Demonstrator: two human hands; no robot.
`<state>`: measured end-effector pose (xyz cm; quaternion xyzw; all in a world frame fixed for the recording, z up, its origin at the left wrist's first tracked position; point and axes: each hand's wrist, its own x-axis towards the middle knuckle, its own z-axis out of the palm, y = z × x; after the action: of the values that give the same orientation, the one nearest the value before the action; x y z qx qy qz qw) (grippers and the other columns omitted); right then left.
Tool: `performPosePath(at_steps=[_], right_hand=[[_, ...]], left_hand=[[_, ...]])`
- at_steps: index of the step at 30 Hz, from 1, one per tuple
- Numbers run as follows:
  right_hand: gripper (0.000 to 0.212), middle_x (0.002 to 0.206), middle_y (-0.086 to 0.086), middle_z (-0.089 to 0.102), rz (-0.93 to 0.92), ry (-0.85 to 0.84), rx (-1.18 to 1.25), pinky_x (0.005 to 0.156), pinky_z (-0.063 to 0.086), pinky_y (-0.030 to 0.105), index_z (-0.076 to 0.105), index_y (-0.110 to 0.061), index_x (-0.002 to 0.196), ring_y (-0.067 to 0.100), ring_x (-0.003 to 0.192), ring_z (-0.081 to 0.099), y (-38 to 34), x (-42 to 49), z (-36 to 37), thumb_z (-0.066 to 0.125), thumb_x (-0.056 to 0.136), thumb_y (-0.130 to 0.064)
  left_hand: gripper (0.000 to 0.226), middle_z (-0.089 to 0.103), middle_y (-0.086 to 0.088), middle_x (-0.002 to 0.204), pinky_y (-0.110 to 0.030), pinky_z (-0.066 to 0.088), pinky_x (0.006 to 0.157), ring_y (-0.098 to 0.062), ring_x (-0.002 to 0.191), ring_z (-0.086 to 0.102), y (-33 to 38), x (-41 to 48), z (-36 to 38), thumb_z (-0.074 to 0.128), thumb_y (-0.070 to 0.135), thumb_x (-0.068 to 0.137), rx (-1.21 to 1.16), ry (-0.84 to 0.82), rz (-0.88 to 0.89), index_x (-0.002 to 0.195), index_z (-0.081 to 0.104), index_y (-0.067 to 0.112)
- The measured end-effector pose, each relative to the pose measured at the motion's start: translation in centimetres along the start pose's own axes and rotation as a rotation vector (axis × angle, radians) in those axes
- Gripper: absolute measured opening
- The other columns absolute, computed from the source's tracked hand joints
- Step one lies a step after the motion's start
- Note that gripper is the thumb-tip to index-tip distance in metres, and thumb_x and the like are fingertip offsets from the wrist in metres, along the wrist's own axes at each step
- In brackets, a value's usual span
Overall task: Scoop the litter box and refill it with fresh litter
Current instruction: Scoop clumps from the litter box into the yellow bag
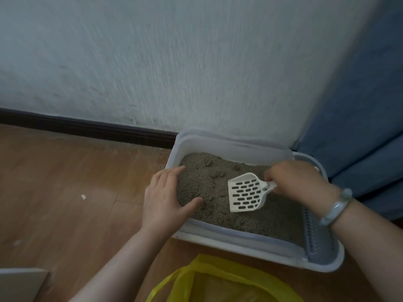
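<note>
Presumably to steady the litter box [239, 238], the left hand [165, 199] rests spread-fingered on its rim; the right hand [298, 179] curls its fingers round the scoop [246, 192] handle, blade between both hands' fingertips, over the litter [207, 177].

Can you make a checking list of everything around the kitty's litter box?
Surface: wooden floor; the litter box stands on it.
Job's things: grey litter with clumps in the box; white slotted scoop over it; yellow bag in front.
Clutter: white scrap on the floor; pale board at lower left.
Hands: left hand open at the box's left edge; right hand grips the scoop handle.
Cables: nothing seen.
Surroundings: white wall; blue curtain on the right.
</note>
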<state>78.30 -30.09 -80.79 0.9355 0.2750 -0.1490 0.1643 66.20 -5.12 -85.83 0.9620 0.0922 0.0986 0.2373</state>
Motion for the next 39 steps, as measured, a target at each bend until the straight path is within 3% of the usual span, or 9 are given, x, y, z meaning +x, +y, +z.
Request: performPosePath(at_steps=[4,10,15,22,27,39], right_hand=[[0.020,0.111,0.007,0.062,-0.048,0.003,0.034,0.070,0.039,0.031,0.064,-0.019,0.104,0.028,0.102,0.061,-3.0,1.2,0.7,0.048,0.092,-0.023],[0.015,0.103,0.008,0.064,-0.078,-0.019,0.199,0.072,0.043,0.033,0.064,-0.016,0.098,0.030,0.097,0.062,-6.6,3.6,2.7,0.054,0.088,-0.020],[0.022,0.102,0.001,0.065,-0.104,-0.020,0.484,0.080,0.050,0.036,0.066,-0.026,0.106,0.023,0.096,0.061,-7.5,3.6,5.2,0.062,0.084,-0.029],[0.024,0.097,-0.004,0.067,-0.084,-0.045,0.744,0.074,0.048,0.030,0.067,-0.028,0.106,0.014,0.086,0.060,-7.3,3.3,6.4,0.066,0.082,-0.032],[0.020,0.092,-0.009,0.067,0.019,0.029,0.970,0.078,0.051,0.033,0.068,-0.031,0.100,0.007,0.082,0.061,-6.3,2.2,7.3,0.070,0.080,-0.031],[0.021,0.093,-0.007,0.065,0.130,0.254,0.854,0.074,0.047,0.032,0.068,-0.029,0.102,0.015,0.086,0.059,-4.0,0.2,6.8,0.068,0.081,-0.032]], left_hand=[[0.076,0.049,0.006,0.133,-0.038,0.035,0.096,-0.013,0.127,0.034,0.1,-0.1,0.2,0.069,0.058,0.071,0.003,0.018,0.000,0.135,0.043,0.027],[0.081,0.049,0.011,0.133,-0.037,0.036,0.095,-0.011,0.125,0.034,-0.1,0.1,0.2,0.047,0.071,0.065,0.025,0.003,-0.010,0.134,0.041,0.029],[0.084,0.049,0.011,0.132,-0.036,0.036,0.095,-0.012,0.125,0.036,-0.2,0.1,0.4,0.049,0.073,0.064,0.029,0.003,0.001,0.134,0.040,0.029],[0.086,0.048,0.012,0.130,-0.034,0.035,0.094,-0.010,0.123,0.037,-0.3,-0.1,0.2,0.053,0.073,0.064,-0.002,0.006,0.028,0.136,0.039,0.027],[0.089,0.046,0.011,0.134,-0.037,0.036,0.099,-0.012,0.127,0.036,-0.3,-0.1,0.1,0.048,0.077,0.065,0.011,-0.014,0.027,0.138,0.036,0.027],[0.088,0.048,0.011,0.133,-0.037,0.035,0.097,-0.012,0.126,0.036,-0.4,-0.1,0.4,0.047,0.079,0.065,0.006,-0.005,0.014,0.136,0.038,0.027]])
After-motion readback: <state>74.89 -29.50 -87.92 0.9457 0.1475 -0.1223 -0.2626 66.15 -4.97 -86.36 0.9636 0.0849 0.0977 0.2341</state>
